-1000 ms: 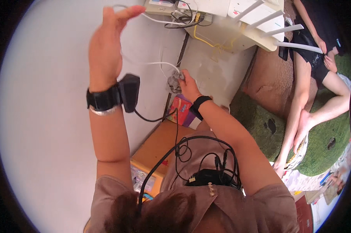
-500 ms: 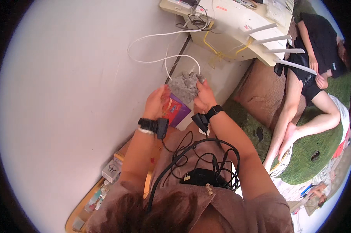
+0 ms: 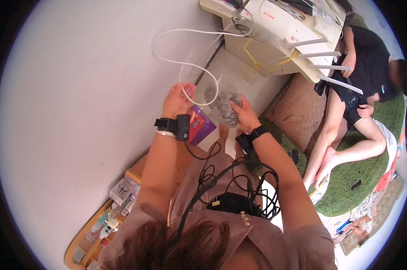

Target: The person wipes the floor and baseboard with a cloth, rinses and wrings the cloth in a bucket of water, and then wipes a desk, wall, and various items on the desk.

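My right hand (image 3: 246, 114) is closed on a crumpled grey cloth (image 3: 226, 108), its thumb on top. The cloth's left edge is smeared by motion. Apart from the cloth, at the left, my left hand (image 3: 178, 100) has its fingers spread and turned up. A white cable (image 3: 199, 104) hangs in a loop between my hands, crossing in front of the left fingers. Whether those fingers touch the cable, I cannot tell. Black straps with small black boxes sit on both wrists.
A white desk (image 3: 257, 40) stands ahead, with pale prongs and a yellow cord (image 3: 250, 51). A red and purple packet (image 3: 199, 126) lies below my left hand. A person (image 3: 365, 63) sits on green bedding at right. An organiser tray (image 3: 89, 234) is at lower left.
My left hand has come off the grey cloth and moved slightly left and up. The cloth has shifted right and down with my right hand. The cable's lower bend now shows.
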### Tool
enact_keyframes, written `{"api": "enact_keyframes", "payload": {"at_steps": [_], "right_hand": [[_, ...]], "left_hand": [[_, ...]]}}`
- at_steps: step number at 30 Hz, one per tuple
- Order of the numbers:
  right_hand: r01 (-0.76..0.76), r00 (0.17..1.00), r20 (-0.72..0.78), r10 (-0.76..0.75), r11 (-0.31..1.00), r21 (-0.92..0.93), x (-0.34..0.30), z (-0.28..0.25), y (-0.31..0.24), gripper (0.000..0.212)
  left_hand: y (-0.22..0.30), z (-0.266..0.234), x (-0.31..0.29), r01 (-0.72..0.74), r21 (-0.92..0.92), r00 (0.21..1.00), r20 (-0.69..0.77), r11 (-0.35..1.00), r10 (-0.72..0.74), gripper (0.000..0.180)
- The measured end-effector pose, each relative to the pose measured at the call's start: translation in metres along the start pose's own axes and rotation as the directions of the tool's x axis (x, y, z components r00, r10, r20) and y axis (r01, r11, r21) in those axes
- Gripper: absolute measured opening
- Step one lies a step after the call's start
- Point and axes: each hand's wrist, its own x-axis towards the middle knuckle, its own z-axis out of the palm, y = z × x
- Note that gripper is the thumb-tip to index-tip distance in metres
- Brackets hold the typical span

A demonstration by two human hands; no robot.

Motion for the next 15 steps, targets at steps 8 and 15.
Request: {"api": "enact_keyframes", "payload": {"at_steps": [8,15], "right_hand": [[-0.076,0.995,-0.058,0.086,0.985,0.155,-0.048,-0.006,-0.059,0.027],[0.07,0.997,-0.021,-0.068,0.988,0.136,-0.018,0.036,-0.106,0.026]], "left_hand": [[0.02,-0.049,0.001,-0.357,0.732,0.907,0.123,0.58,0.402,0.02],[0.053,-0.051,-0.021,-0.354,0.932,0.696,0.205,0.081,0.688,0.019]]}}
